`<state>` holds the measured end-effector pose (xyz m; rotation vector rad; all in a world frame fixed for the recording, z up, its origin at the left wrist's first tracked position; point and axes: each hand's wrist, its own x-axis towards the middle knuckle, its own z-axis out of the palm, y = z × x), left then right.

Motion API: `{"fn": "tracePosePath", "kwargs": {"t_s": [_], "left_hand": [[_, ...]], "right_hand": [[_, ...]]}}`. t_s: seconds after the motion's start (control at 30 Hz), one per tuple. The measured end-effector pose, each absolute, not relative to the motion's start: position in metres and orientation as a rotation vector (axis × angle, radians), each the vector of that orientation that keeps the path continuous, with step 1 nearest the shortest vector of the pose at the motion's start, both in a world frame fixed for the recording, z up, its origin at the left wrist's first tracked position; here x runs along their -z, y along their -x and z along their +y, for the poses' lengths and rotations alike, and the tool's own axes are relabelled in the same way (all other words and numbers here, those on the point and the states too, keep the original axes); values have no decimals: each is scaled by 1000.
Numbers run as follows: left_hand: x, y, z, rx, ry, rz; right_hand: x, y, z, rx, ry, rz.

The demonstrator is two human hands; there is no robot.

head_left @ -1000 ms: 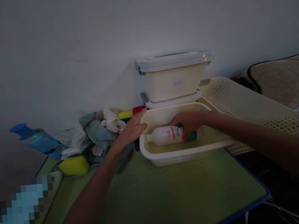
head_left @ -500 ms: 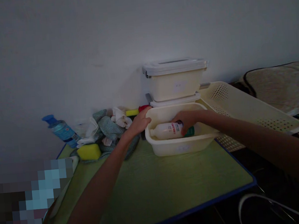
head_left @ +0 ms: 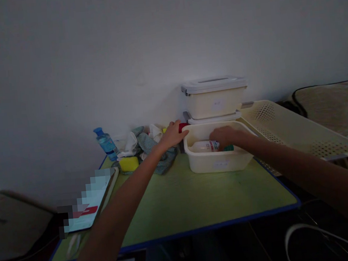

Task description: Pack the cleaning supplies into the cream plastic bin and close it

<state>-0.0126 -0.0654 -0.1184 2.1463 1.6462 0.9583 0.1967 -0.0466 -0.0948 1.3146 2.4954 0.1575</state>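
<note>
locate the green table [head_left: 168, 206], then the cream bin [head_left: 204, 163] standing on it. inside, find the white bottle [head_left: 204, 146] lying sideways. note right hand [head_left: 223, 137] closed over the bottle (fingertips hidden), left hand [head_left: 172, 135] spread at the bin's left rim, gripping nothing visible. judge as present step: handling the bottle inside. for any next shift, expect to need a steady rim and firm hold.

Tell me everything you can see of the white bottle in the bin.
The white bottle looks like smooth plastic, with red and dark print on its side and green toward its right end. It lies on its side, roughly lengthwise in the cream bin, whose front wall hides its lower part. The right hand grips it around the printed part, covering some of it. The print is too small to read.
</note>
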Motion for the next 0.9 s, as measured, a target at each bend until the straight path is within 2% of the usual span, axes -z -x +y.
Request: {"fn": "tracePosePath", "kwargs": {"t_s": [0.2, 0.33, 0.43, 0.53, 0.67, 0.9], "left_hand": [[118, 60, -81, -1065, -2027, 1748], [144, 88, -96, -1094, -1948, 1786], [173, 96, -108, -1083, -1931, 1808], [198, 98, -117, -1056, -1956, 1811], [220, 98, -118, -1027, -1957, 1833], [232, 100, -113, -1050, -1919, 1872]], "right_hand": [[48, -170, -83, -405, -1565, 2826], [40, -140, -127, -359, -1360, 3280], [63, -113, -155, -215, -923, 3342], [103, -88, -162, 4, -730, 3328], [152, -67, -143, 372, -926, 3300], [199, -62, -123, 442, -999, 3269]]}}
